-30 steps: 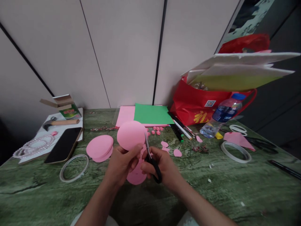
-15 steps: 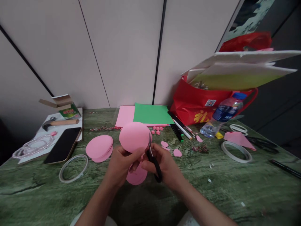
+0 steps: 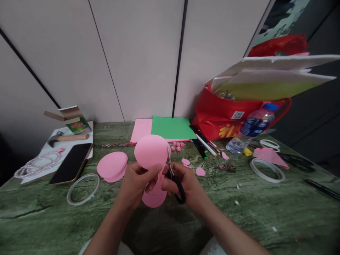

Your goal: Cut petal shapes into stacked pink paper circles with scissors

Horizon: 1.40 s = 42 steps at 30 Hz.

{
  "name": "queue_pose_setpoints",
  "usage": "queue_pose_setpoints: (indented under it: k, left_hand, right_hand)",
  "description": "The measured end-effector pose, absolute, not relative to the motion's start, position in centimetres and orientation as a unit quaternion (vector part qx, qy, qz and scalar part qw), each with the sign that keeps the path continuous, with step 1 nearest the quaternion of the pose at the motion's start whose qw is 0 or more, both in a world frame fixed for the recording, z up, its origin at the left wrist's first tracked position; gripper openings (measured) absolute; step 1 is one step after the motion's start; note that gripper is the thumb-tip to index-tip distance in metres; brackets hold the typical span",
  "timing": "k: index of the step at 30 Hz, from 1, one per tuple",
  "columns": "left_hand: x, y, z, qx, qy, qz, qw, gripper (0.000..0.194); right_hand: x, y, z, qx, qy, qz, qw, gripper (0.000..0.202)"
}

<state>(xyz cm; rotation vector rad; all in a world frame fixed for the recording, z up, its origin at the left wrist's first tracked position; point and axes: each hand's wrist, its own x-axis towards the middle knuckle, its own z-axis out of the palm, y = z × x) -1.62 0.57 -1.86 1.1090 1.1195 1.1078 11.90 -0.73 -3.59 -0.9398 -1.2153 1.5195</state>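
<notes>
A round pink paper is pinched by its lower edge in my left hand, held up over the table. Black-handled scissors are in my right hand, their blades pointing up at the right edge of that paper. Below both hands lie more round pink papers, partly hidden by my fingers. Another pile of pink circles rests to the left of my left hand. Small pink offcuts are scattered right of the scissors.
Green sheet and pens lie at the back. To the right stand a red bag and leaning bottle, with a tape roll in front. Leftward are a phone, hammer, another tape roll and beads.
The held paper has risen slightly. The scissors have turned a little, with their handles lower and further right. Both hands keep their holds.
</notes>
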Motion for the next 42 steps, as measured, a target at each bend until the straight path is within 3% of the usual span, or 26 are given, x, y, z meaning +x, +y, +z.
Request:
queue_pose_setpoints:
  k: [8, 21, 42]
  left_hand:
    - [-1.36, 0.38, -1.31, 0.446, 0.448, 0.464, 0.621, 0.031]
    - [-1.62, 0.5, -1.71, 0.473, 0.497, 0.457, 0.565, 0.03]
    - [-1.91, 0.55, -1.68, 0.466, 0.46, 0.481, 0.583, 0.027]
  right_hand:
    - [11.65, -0.94, -3.8, -0.376, -0.498, 0.634, 0.456, 0.038]
    - [11.99, -0.59, -3.78, -0.36, -0.507, 0.609, 0.493, 0.041]
    - [11.76, -0.57, -3.87, -0.378, -0.472, 0.631, 0.485, 0.034]
